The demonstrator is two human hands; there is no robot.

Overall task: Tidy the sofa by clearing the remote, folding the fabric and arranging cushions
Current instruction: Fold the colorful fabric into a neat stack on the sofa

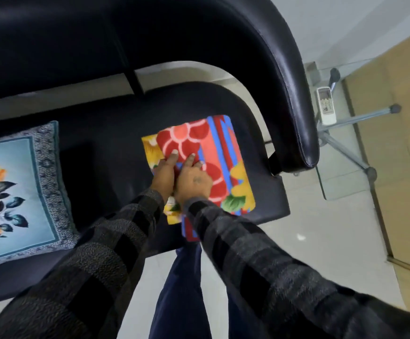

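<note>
A folded fabric (226, 152) with red flowers, blue stripes and yellow patches lies on the right end of the black sofa seat (116, 133). My left hand (164, 174) and my right hand (193, 178) rest side by side on its near left part, fingers flat and pressing down on it. A light blue cushion (15, 192) with a flower print lies on the seat at the left. A white remote (325, 105) lies on a glass side table (345, 182) right of the sofa.
The sofa's black padded armrest (294, 94) curves around the fabric on the right. The glass table stands on metal legs beside a wooden panel (399, 143). Pale floor tiles show under and in front of the seat; my dark trouser legs are below.
</note>
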